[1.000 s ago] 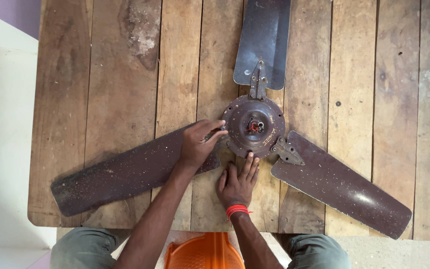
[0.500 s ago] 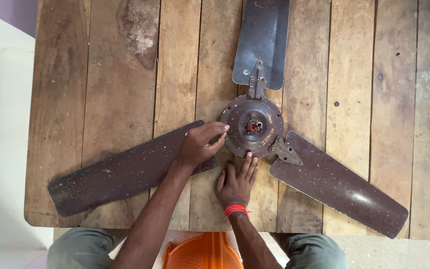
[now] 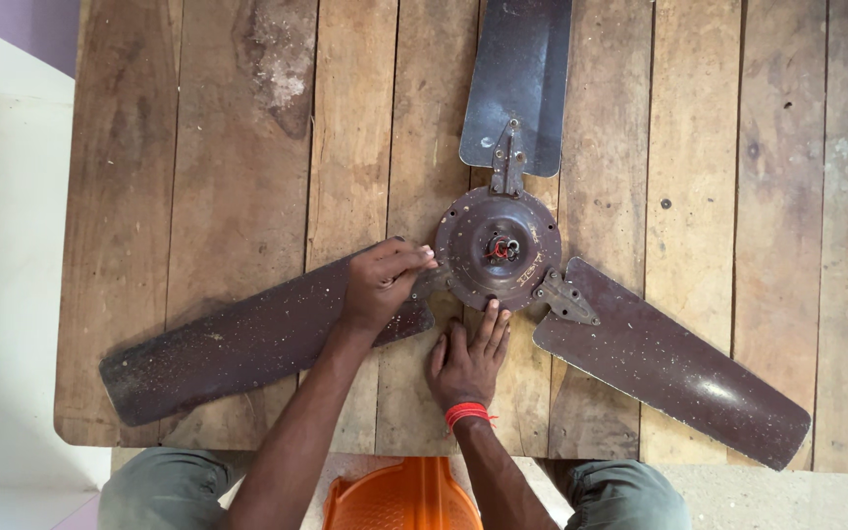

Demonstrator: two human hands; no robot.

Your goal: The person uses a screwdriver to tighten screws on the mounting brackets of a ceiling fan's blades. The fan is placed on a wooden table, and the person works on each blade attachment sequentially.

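Rough, weathered wood on the table (image 3: 247, 147): bare matt planks, stained dark in patches, a pale scuffed scar near the top. The fan hub (image 3: 499, 249) is brown painted metal, dull and scratched, with rusty bits at its centre. The left blade (image 3: 238, 344) looks like sheet metal in matt brown paint, peppered with pale specks and chips. The right blade (image 3: 674, 363) is the same paint, slightly glossier, catching a soft sheen near its tip. The top blade (image 3: 517, 74) is dusty and greyish. Its bracket (image 3: 506, 157) shows bare worn metal. A red thread band (image 3: 467, 413) sits at the wrist, and the orange stool (image 3: 399, 499) is smooth plastic.
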